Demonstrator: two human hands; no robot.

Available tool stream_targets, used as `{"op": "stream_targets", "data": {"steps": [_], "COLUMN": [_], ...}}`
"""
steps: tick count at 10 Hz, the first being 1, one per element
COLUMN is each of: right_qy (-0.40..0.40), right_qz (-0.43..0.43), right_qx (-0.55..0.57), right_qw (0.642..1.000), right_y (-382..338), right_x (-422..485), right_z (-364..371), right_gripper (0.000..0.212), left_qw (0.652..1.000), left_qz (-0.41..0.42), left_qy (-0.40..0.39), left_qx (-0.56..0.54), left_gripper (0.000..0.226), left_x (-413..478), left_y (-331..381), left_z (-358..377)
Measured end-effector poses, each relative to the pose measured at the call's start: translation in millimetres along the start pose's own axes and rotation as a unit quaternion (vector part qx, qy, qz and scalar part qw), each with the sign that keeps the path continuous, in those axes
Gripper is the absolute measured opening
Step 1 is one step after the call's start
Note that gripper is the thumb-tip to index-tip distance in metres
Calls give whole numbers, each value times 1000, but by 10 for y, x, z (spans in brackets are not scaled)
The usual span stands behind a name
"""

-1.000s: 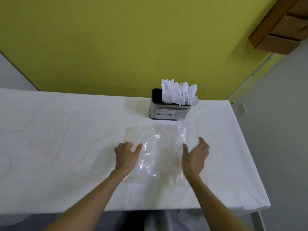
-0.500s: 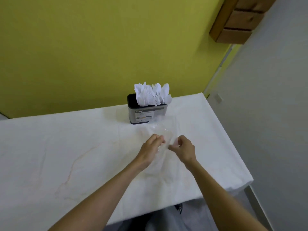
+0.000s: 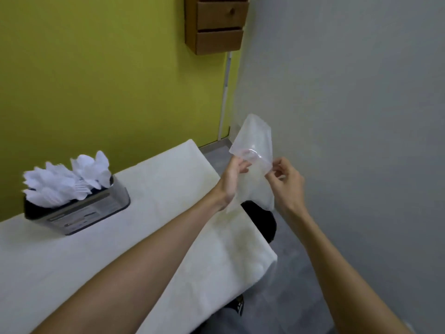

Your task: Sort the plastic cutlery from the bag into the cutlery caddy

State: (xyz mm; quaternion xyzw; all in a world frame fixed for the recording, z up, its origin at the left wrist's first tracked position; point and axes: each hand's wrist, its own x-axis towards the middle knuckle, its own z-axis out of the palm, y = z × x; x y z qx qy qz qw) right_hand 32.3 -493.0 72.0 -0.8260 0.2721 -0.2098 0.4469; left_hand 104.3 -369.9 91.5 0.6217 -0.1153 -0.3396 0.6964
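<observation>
Both hands are up w/ the bag [image 3: 255, 138] between them: my left hand [image 3: 231, 180] pinches one edge, my right hand [image 3: 287, 183] pinches the other, fingers curled on the clear film. The bag looks empty & partly folded, held in the air. To do this bit well, I'd keep both pinches light but even, bring edge to edge so the slippery film doesn't balloon or slide out, & check thru it for a stray piece before setting it aside. Below & left of my grip is the table [image 3: 168, 189], and farther left on it the caddy [image 3: 96, 210] stands packed w/ white cutlery [image 3: 65, 182], so the sorting looks abt done.
</observation>
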Motion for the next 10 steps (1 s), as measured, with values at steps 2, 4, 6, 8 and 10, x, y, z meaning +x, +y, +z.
{"op": "stream_targets", "data": {"steps": [2, 4, 6, 8, 10], "right_qy": [-46, -108, -161, -287, -288], "right_qz": [68, 163, 227, 338, 206], "right_qx": [-113, -141, -166, -168, -179], "right_qw": [990, 970, 946, 880, 918], "right_y": [1397, 2911, 4110, 4763, 4671], "right_x": [697, 850, 731, 603, 781], "right_z": [-166, 311, 891, 1266, 1204], "right_gripper": [6, 23, 11, 47, 54], "left_qw": [986, 958, 911, 806, 759], "left_qz": [-151, -281, -308, -406, -362], "left_qy": [13, 46, 28, -26, -96], "left_qx": [-66, 37, 272, 430, 532], "left_gripper": [67, 42, 18, 61, 56], "left_x": [1195, 2048, 2599, 2844, 2731], "left_y": [-833, -2102, -3236, -4020, -3695], "left_z": [598, 725, 643, 424, 367]}}
